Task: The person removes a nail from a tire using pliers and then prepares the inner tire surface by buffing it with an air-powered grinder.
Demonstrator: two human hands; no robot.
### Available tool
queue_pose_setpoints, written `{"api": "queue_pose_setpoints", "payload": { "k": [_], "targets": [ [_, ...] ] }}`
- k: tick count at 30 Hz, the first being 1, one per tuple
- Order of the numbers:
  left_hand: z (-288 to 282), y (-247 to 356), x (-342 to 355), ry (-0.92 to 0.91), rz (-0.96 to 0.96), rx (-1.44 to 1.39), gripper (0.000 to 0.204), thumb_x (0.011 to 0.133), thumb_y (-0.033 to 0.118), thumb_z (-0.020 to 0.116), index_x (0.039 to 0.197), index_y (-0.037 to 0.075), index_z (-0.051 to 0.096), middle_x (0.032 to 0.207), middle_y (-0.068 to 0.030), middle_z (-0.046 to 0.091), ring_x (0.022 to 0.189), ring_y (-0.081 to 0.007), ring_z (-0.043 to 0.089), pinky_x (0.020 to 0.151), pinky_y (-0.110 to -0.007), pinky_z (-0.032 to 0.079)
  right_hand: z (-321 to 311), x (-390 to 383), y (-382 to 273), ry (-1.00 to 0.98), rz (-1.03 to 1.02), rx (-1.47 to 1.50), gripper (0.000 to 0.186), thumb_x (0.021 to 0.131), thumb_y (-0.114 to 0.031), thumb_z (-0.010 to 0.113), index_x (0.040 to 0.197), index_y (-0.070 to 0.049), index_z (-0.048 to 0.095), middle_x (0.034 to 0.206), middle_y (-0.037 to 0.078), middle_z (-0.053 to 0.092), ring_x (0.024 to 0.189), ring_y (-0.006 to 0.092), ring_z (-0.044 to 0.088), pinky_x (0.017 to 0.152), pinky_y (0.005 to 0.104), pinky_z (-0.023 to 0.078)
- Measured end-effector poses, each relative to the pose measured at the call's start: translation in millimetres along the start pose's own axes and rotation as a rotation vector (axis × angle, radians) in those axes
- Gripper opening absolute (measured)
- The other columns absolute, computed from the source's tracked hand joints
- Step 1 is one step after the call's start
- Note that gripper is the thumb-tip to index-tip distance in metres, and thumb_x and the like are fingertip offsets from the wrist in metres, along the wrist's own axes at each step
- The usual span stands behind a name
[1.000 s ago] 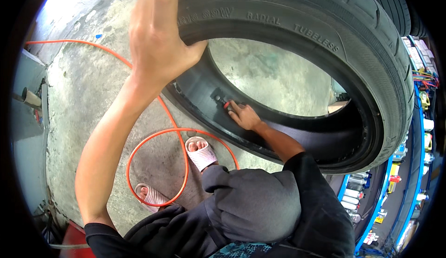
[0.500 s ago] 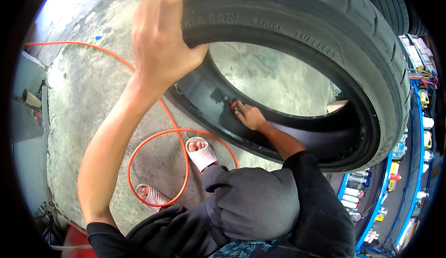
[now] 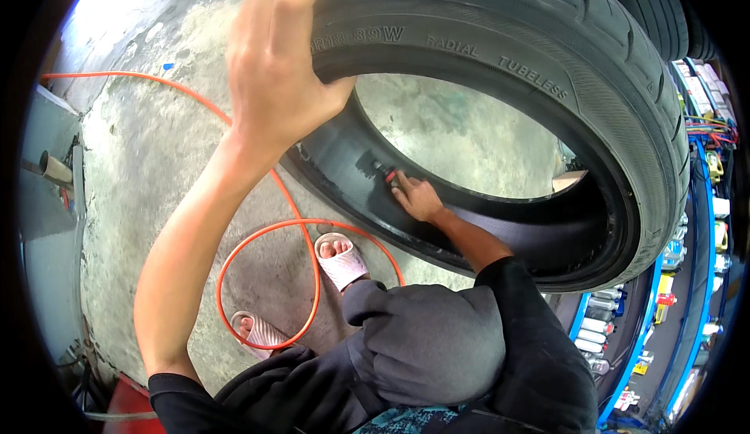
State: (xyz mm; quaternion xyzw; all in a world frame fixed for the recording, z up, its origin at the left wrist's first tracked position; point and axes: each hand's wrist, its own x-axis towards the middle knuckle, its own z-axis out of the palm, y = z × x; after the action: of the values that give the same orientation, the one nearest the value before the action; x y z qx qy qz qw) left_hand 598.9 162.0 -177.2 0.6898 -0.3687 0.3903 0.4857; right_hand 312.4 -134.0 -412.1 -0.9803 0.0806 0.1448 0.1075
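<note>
A large black tire (image 3: 484, 24) stands tilted in front of me. My left hand (image 3: 281, 67) grips its near left side, with the thumb at the inner rim edge and the fingers over the sidewall; the fingertips run out of the picture. Inside the tire, my right hand (image 3: 419, 199) is closed round a small red and dark hand tool (image 3: 391, 177) with a metallic-looking front end. The tool's tip meets the inner lining beside a darker patch (image 3: 366, 162). Its exact kind is too small to make out, and my fingers cover part of it.
An orange hose (image 3: 223, 278) loops over the concrete floor (image 3: 156, 200) around my sandalled feet (image 3: 341, 260). Blue-edged shelves (image 3: 633, 340) with bottles stand on the right. More tires (image 3: 644, 4) are at the far right, and a grey cabinet (image 3: 47, 192) is at the left.
The tire and my left hand have shifted very slightly right in the picture. My right hand and the tool stay near the dark patch, moved only a little.
</note>
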Motion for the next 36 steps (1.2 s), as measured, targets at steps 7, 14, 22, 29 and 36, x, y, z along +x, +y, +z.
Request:
{"api": "queue_pose_setpoints", "payload": {
  "k": [7,14,22,29,36],
  "targets": [
    [-3.9,0.9,1.6,-0.031,0.011,0.02,0.097,0.062,0.004,0.083,0.149,0.001,0.039,0.13,-0.0251,0.056,0.119,-0.0433,0.057,0.1,-0.049,0.048,1.1,4.1,-7.4,0.015,-0.074,0.032,0.061,0.105,-0.037,0.051,0.151,0.002,0.042,0.108,0.026,0.069,0.098,0.044,0.067,0.088,0.0513,0.051],
    [0.0,-2.8,-1.8,-0.017,0.002,0.025,0.097,0.065,0.005,0.083,0.15,0.001,0.037,0.133,-0.0259,0.054,0.121,-0.0428,0.056,0.102,-0.049,0.047,-0.9,7.8,-16.9,-0.01,-0.009,0.054,0.06,0.105,-0.039,0.05,0.149,0.001,0.045,0.112,0.026,0.07,0.103,0.0413,0.068,0.096,0.0512,0.047],
    [0.8,-5.2,-4.5,-0.005,0.006,0.029,0.099,0.064,0.005,0.084,0.151,0.002,0.036,0.135,-0.0259,0.052,0.125,-0.043,0.054,0.104,-0.05,0.046,0.0,11.3,-14.5,-0.012,-0.064,0.061,0.06,0.105,-0.038,0.051,0.15,0.001,0.043,0.113,0.028,0.069,0.102,0.0454,0.067,0.092,0.0525,0.051],
    [2.7,-4.0,-2.9,0.01,0.0,-0.015,0.1,0.063,0.005,0.083,0.151,0.002,0.036,0.134,-0.0257,0.053,0.123,-0.0428,0.054,0.103,-0.05,0.046,3.5,15.1,-13.4,-0.004,-0.081,0.077,0.062,0.106,-0.041,0.05,0.152,-0.001,0.041,0.111,0.027,0.07,0.103,0.044,0.068,0.092,0.0525,0.051],
    [1.6,-0.8,3.4,0.008,-0.008,-0.056,0.105,0.057,0.001,0.087,0.151,0.008,0.042,0.141,-0.015,0.057,0.126,-0.0364,0.058,0.105,-0.043,0.049,3.2,19.2,-17.1,0.005,-0.043,0.063,0.061,0.105,-0.042,0.052,0.15,0.0,0.045,0.113,0.029,0.069,0.101,0.0463,0.067,0.089,0.0519,0.053]
  ]
}}
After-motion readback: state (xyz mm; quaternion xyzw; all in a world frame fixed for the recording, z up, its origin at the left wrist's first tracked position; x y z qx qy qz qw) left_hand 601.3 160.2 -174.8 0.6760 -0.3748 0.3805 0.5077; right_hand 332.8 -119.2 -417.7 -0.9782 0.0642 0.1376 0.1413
